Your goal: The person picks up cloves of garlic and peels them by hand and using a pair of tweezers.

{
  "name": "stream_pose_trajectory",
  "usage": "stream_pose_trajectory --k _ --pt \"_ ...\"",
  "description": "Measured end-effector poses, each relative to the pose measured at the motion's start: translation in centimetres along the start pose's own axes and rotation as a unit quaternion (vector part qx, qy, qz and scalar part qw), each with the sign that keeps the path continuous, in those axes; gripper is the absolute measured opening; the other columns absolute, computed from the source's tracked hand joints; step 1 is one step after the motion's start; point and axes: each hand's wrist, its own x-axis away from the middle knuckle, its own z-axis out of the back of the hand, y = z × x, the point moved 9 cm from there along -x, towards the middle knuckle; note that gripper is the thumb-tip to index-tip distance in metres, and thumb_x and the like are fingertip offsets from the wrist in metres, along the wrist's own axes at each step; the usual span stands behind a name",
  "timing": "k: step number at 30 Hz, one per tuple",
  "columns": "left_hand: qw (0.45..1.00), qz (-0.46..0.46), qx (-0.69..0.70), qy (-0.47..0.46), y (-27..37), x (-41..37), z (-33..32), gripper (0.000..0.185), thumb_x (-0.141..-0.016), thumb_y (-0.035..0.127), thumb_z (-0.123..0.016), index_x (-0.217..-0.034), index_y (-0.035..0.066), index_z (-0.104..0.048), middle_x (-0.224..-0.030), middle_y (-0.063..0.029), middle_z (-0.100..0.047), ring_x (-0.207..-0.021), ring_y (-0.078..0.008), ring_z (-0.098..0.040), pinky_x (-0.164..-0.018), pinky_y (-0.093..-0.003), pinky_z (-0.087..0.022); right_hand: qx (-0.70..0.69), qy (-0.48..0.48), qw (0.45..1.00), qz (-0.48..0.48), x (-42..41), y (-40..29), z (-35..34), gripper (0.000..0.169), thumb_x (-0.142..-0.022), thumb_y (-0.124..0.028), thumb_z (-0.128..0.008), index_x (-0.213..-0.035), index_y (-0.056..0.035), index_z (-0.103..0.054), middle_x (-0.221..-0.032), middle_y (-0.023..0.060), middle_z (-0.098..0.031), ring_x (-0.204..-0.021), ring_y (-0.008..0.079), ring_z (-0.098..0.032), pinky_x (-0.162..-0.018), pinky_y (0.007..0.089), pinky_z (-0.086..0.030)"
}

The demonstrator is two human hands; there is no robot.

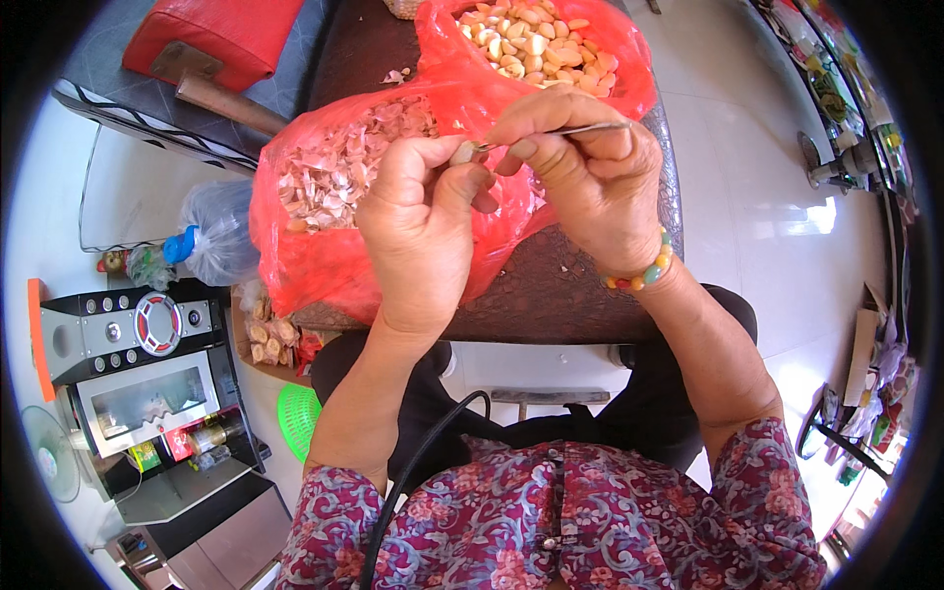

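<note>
My left hand point(424, 228) pinches a small garlic clove point(464, 153) between thumb and fingertips, above a red plastic bag point(317, 269). Garlic skins point(354, 158) fill this bag. A thin metal tool point(594, 127), perhaps a small knife, is gripped in my right hand point(597, 177). Its tip meets the clove or lies right beside it; the fingers partly hide the contact. Beyond my right hand, garlic cloves point(542, 44), many of them pale and peeled, lie in another opened red plastic bag point(630, 37).
Both bags rest on a dark brown table point(590, 317) with a crackled surface. To the left are a red cushioned object point(214, 40), a plastic-wrapped bottle point(217, 232) with a blue cap, and a cardboard box point(247, 346). A green plastic basket point(299, 420) stands lower down.
</note>
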Motion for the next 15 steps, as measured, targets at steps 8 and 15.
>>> stream_pose_trajectory --k 8,15 --pt "0.997 0.058 0.034 -0.030 -0.6 -0.1 -0.4 0.008 -0.086 0.004 -0.056 -0.087 -0.001 -0.050 -0.076 -0.0081 -0.061 -0.060 -0.0109 -0.059 -0.051 -0.0220 -0.047 0.045 -0.003 0.999 0.023 0.0 -0.5 -0.1 0.008 -0.078 0.010 -0.055 -0.081 0.0032 -0.059 -0.081 0.0058 -0.062 -0.068 0.0131 -0.062 -0.056 0.0229 -0.052" --pt "0.964 0.119 0.236 -0.036 -2.0 -1.3 1.0 0.013 -0.084 0.010 -0.060 -0.090 0.000 -0.053 -0.076 -0.0089 -0.060 -0.062 -0.0137 -0.059 -0.060 -0.0294 -0.054 -0.086 0.035 0.994 -0.063 0.3 1.0 0.3 0.008 -0.080 0.009 -0.055 -0.075 0.0036 -0.056 -0.087 0.0086 -0.063 -0.064 0.0144 -0.064 -0.053 0.0219 -0.051"
